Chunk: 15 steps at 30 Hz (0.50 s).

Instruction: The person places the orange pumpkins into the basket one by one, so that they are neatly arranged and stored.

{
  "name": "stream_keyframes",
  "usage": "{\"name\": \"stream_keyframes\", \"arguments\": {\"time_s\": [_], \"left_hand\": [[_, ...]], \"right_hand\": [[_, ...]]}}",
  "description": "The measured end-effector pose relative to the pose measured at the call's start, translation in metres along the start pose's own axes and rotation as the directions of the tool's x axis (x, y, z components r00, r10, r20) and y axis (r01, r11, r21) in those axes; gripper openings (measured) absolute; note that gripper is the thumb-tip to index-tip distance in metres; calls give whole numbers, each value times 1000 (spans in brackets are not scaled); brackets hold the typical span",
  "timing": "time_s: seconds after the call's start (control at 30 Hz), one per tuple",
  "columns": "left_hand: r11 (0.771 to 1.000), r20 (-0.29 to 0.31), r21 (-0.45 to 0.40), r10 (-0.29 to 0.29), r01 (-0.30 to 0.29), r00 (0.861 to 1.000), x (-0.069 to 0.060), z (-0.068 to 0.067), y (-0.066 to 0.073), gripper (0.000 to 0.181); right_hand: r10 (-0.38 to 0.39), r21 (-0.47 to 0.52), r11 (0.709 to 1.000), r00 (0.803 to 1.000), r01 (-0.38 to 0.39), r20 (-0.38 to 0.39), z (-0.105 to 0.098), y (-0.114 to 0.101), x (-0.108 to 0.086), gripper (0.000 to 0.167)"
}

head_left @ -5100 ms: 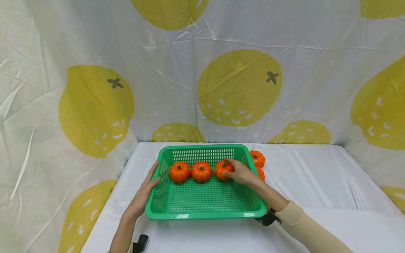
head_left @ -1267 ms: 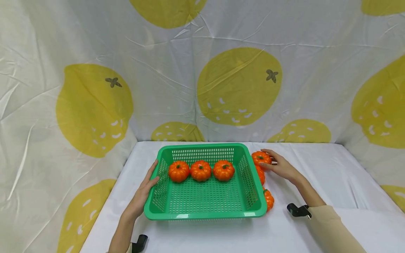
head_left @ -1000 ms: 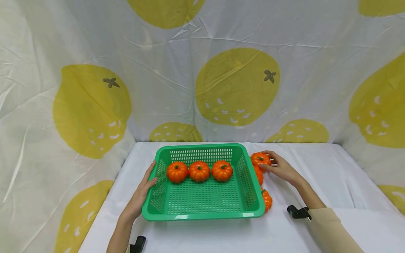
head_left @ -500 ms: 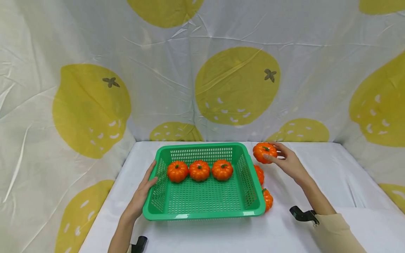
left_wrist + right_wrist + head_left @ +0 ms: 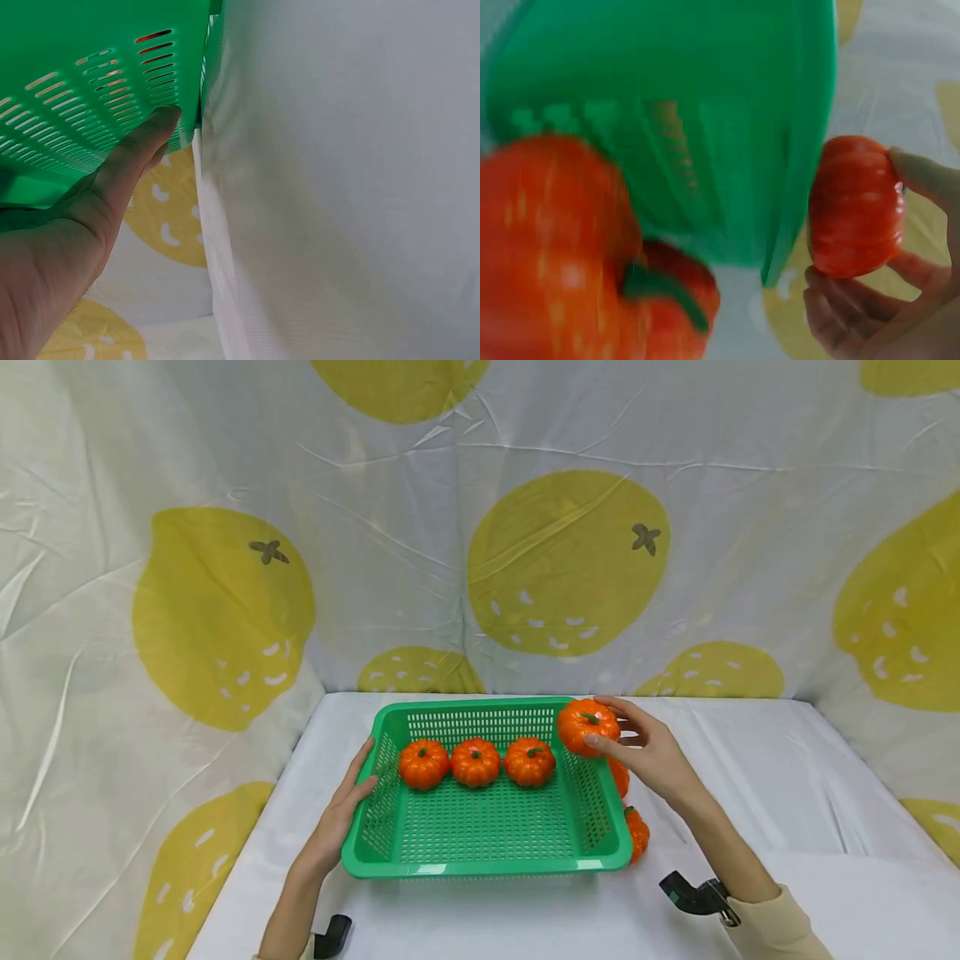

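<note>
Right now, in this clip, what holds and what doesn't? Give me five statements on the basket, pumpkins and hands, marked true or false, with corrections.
1. Three pumpkins sit in a row inside the green basket. True.
2. The left hand grips a pumpkin. False: the left hand touches the basket's left side.
3. The right hand holds a fourth pumpkin. True.
4. The fourth pumpkin rests on the basket floor. False: it is held up near the far right corner.
5. Two other pumpkins show beyond the basket's right side. True.
</note>
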<state>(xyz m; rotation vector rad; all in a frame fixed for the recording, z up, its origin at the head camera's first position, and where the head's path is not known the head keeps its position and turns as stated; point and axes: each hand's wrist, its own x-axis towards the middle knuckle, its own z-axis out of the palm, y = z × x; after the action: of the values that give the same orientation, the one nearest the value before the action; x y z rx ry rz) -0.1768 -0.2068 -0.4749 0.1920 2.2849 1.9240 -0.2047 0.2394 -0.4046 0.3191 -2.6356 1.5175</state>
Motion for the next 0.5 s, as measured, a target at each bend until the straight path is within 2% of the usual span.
{"name": "stream_keyframes", "arguments": {"time_s": [0.3,0.5], "left_hand": [[1000,-2,2,-1,1,1000,1,-1,0,59],[1000,-3,-10,1,-1,1000,1,0,-2,59]], "right_hand": [[2,51,999,998,-4,56,53,-34,-7,61],[21,105,994,990,-36,137,90,-51,-8,63]]}}
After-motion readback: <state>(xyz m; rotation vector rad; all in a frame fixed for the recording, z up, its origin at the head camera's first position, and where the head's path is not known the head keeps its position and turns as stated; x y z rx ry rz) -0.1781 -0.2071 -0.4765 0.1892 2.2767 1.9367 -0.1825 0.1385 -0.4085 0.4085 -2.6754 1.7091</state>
